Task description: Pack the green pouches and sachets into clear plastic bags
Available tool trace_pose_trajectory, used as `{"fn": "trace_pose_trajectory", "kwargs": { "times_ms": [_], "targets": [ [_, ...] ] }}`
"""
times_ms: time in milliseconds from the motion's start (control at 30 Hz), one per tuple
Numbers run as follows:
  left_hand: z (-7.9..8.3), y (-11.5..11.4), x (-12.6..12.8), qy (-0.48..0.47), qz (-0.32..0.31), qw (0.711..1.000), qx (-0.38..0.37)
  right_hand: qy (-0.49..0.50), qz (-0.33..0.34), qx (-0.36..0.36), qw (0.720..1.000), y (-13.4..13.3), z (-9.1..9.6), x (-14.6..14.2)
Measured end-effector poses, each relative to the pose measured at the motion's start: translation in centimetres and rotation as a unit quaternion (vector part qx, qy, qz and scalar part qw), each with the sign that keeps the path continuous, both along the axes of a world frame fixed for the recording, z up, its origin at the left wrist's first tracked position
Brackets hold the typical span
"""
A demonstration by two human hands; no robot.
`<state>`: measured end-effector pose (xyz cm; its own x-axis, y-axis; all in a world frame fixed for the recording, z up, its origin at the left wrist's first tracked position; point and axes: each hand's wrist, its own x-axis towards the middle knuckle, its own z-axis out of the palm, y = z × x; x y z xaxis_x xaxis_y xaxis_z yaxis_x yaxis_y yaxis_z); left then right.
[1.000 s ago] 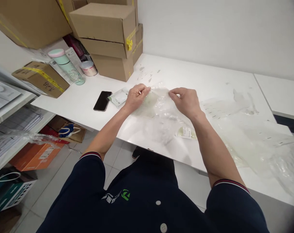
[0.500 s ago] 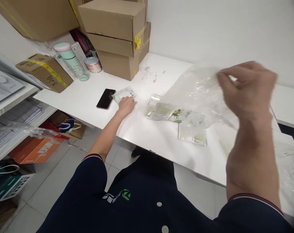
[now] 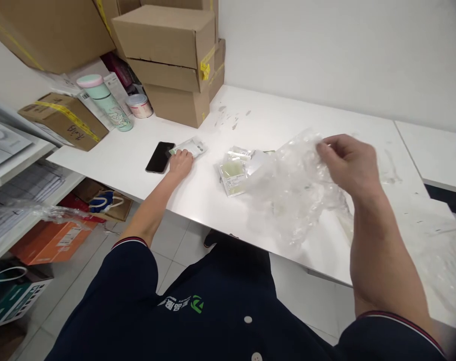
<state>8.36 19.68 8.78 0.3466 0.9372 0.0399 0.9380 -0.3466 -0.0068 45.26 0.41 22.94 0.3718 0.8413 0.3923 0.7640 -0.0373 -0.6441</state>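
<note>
My right hand (image 3: 350, 163) pinches the top of a crumpled clear plastic bag (image 3: 297, 200), which hangs down onto the white table. Beside the bag's left edge lie several small clear packets with pale green contents; a labelled packet (image 3: 233, 176) is on top, and the bag partly covers others. Farther left, my left hand (image 3: 181, 163) rests on the near edge of a flat white and green packet (image 3: 192, 147). Its fingers lie over the packet without a visible grip. A black phone (image 3: 160, 157) lies just left of that hand.
Stacked cardboard boxes (image 3: 167, 65) stand at the back left, near a mint-green flask (image 3: 109, 105) and a round tin (image 3: 139, 106). More clear plastic (image 3: 442, 265) lies at the right. A shelf with boxes stands left of the table (image 3: 212, 220).
My right hand has come down with the plastic bag, which now lies bunched on the table over some packets. My left hand has slid left along its packet. The labelled packets have shifted.
</note>
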Motion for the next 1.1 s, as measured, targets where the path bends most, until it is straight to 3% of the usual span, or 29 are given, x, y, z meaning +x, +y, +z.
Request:
{"fn": "trace_pose_trajectory", "kwargs": {
  "times_ms": [200,267,367,433,533,633,733,900,1100],
  "targets": [
    [-0.4,-1.8,-0.2,-0.031,0.025,0.999,0.000,0.018,0.027,-0.053,0.998,-0.5,-1.7,-0.5],
    [-0.9,-1.9,-0.1,-0.065,0.097,0.993,0.016,0.030,0.035,-0.070,0.996,-0.9,-2.3,-0.4],
    [-1.8,-1.5,0.0,-0.119,0.255,0.959,0.033,0.049,0.034,-0.084,0.995,-1.5,-3.3,-0.2],
    [-2.4,-1.1,0.0,-0.149,0.310,0.939,0.022,0.061,0.033,-0.084,0.994,-1.6,-4.0,-0.2],
    [-3.0,-0.6,0.1,-0.179,0.318,0.931,0.003,0.069,0.044,-0.071,0.994,-1.6,-4.7,-0.4],
    [-2.7,-0.5,0.5,-0.186,0.270,0.945,0.018,0.068,0.059,-0.063,0.994,-1.8,-5.0,-0.5],
    [-0.7,-0.4,1.3,-0.183,0.196,0.962,0.058,0.068,0.070,-0.064,0.993,-2.7,-5.0,-0.3],
    [5.7,0.9,4.1,-0.235,0.041,0.962,0.135,0.061,0.073,-0.046,0.994,-4.3,-4.6,0.1],
    [13.1,0.8,9.8,-0.205,-0.103,0.971,0.060,0.067,0.099,-0.067,0.991,-5.0,-4.1,-0.3]
  ]
}}
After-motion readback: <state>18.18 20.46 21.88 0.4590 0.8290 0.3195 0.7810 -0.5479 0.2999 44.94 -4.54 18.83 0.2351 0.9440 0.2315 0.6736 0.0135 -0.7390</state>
